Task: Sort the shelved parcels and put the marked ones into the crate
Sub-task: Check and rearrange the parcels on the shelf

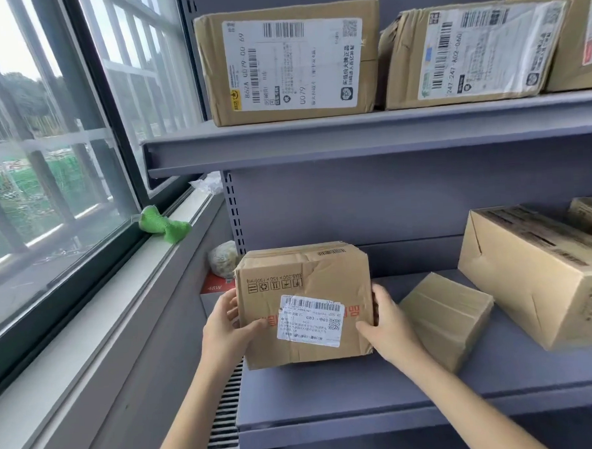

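A dented cardboard parcel (304, 285) with a white barcode label on its front face stands at the left end of the lower shelf (365, 392). My left hand (224, 331) grips its left side, thumb across the front. My right hand (385, 326) grips its right side, thumb on the front lower corner. Whether the parcel rests on the shelf or is lifted slightly I cannot tell. No crate is in view.
A small plain box (447, 316) and a larger tilted box (544, 273) lie to the right on the same shelf. Three labelled boxes, the leftmost (289, 63), stand on the upper shelf (351, 135). A window sill with a green object (164, 226) runs on the left.
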